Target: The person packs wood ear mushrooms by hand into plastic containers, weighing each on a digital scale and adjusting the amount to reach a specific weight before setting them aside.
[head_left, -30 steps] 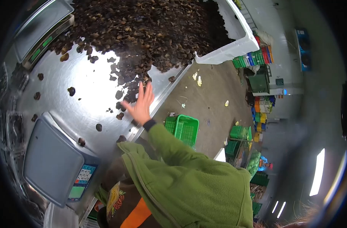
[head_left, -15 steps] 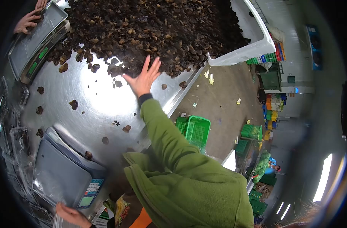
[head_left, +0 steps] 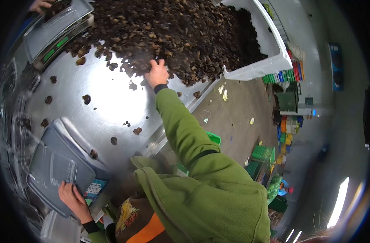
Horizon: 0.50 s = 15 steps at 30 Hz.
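Beside the mushroom pile (head_left: 172, 28) the right hand (head_left: 156, 73) digs in, fingers curled around mushrooms, while the left hand (head_left: 71, 196) (fingers spread) rests on a clear tray (head_left: 51, 172) away from it.

Right hand (head_left: 157, 73) — now into mushroom pile (head_left: 168, 32)

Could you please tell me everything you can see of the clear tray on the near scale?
The clear tray is thin, see-through plastic, rectangular with rounded corners, and looks empty. It lies flat on the grey scale at the steel table's near edge. The left hand touches its near corner.
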Available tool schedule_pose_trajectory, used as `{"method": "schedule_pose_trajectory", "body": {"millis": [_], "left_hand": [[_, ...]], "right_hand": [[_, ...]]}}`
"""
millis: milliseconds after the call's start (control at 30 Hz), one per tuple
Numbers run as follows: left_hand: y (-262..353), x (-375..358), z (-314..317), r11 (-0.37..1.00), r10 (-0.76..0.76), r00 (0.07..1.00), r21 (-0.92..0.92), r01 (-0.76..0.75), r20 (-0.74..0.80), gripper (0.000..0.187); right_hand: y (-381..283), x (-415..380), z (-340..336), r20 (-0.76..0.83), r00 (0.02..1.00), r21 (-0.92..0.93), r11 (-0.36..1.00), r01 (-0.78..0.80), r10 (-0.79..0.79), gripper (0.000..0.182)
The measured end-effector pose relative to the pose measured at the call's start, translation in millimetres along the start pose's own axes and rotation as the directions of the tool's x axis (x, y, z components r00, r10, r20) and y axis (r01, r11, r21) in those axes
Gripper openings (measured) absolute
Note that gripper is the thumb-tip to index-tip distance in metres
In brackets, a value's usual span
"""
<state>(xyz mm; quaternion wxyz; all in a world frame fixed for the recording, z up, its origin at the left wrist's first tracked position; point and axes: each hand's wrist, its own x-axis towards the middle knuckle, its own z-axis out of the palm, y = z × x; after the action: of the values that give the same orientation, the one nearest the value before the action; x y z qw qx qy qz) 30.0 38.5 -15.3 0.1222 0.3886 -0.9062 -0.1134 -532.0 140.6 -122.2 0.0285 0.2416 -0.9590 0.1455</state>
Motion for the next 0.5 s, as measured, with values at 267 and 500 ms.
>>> {"method": "schedule_pose_trajectory", "body": {"millis": [267,500], "left_hand": [[12,-6,-37,0.982,-0.055,0.983,-0.187,0.022,-0.174,0.054],[-10,-19,-43,0.963,-0.171,0.933,-0.254,0.09,-0.316,0.085]], "right_hand": [[10,-66,-27,-0.157,0.985,0.069,0.994,0.082,-0.07,0.031],[-95,-124,-70,-0.186,0.847,0.474,0.71,0.521,-0.497,0.029]]}}
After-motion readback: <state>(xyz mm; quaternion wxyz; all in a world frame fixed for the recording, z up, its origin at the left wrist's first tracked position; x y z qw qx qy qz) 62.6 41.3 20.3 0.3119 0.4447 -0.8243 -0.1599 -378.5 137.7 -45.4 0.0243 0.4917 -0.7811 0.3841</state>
